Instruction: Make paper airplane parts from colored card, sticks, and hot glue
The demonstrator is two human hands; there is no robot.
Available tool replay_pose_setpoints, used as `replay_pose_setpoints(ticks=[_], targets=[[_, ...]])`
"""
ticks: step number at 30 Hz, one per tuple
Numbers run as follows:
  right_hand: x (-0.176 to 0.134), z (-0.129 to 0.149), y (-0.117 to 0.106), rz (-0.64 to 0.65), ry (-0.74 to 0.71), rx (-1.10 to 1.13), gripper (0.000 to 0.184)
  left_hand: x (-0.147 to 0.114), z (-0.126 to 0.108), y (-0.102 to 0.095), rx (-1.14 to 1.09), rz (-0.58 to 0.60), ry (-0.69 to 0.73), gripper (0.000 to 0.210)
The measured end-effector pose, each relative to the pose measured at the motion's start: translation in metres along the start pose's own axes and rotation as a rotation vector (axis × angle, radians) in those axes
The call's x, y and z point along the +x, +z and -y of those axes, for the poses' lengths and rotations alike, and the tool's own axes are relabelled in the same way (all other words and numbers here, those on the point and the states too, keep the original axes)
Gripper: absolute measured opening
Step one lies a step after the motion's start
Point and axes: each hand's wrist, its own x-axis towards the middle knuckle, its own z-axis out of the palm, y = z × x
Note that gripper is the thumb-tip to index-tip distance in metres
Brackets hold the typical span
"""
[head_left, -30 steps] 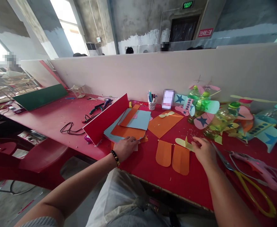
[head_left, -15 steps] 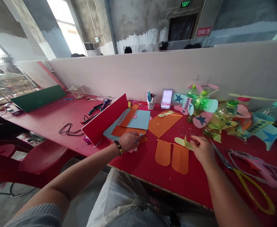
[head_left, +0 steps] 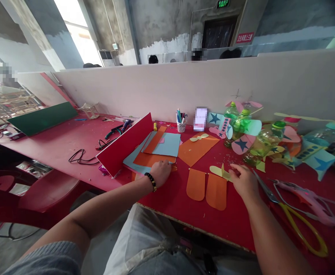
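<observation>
My left hand (head_left: pixel 160 174), a beaded bracelet at its wrist, is down at the near edge of the stacked paper sheets. Its fingers are curled together, and what they hold, if anything, is hidden. Light blue paper (head_left: pixel 166 144) and an orange paper strip (head_left: pixel 157 138) lie on that stack. My right hand (head_left: pixel 244 180) pinches the right end of a pale yellow paper propeller (head_left: pixel 217 170), which has a small upright fold at its middle. Just in front lie two rounded orange paper pieces (head_left: pixel 195 185). A larger orange sheet (head_left: pixel 197 151) with another yellow propeller (head_left: pixel 198 137) lies behind.
Yellow-handled scissors (head_left: pixel 290 214) and a pink glue gun (head_left: pixel 307 196) lie at right. Plastic bottles decorated with paper (head_left: pixel 266 141) stand behind them. A pen cup (head_left: pixel 181 126) and a phone (head_left: pixel 200 119) stand by the partition. A red board (head_left: pixel 127 145) leans at left.
My left hand has shifted slightly right along the near edge of the paper stack. My right hand stays at the yellow propeller. The view has moved a little.
</observation>
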Motion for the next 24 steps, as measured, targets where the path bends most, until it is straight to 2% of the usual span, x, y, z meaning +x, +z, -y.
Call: replay_pose_setpoints(ticks=[5,8,12,17,21,24], targets=[[0.0,0.003,-0.002,-0.005,-0.005,0.01,0.034,-0.002,0.009,0.0,-0.054,-0.067,0.054,0.024],[0.0,0.005,-0.002,-0.001,-0.006,0.016,0.035,0.002,0.022,-0.001,-0.08,-0.051,0.11,0.02],[0.001,0.005,-0.001,0.003,-0.015,0.015,0.035,0.011,0.042,-0.004,-0.175,-0.027,0.317,0.021],[0.001,0.003,0.001,-0.009,-0.031,0.012,0.034,0.021,0.056,-0.019,-0.234,0.101,0.56,0.017],[0.0,0.003,-0.001,-0.033,-0.038,0.01,0.032,0.03,0.058,-0.029,-0.153,0.208,0.66,0.021],[-0.002,0.013,-0.004,-0.119,-0.083,0.023,0.031,0.035,0.058,-0.03,-0.078,0.233,0.694,0.021]])
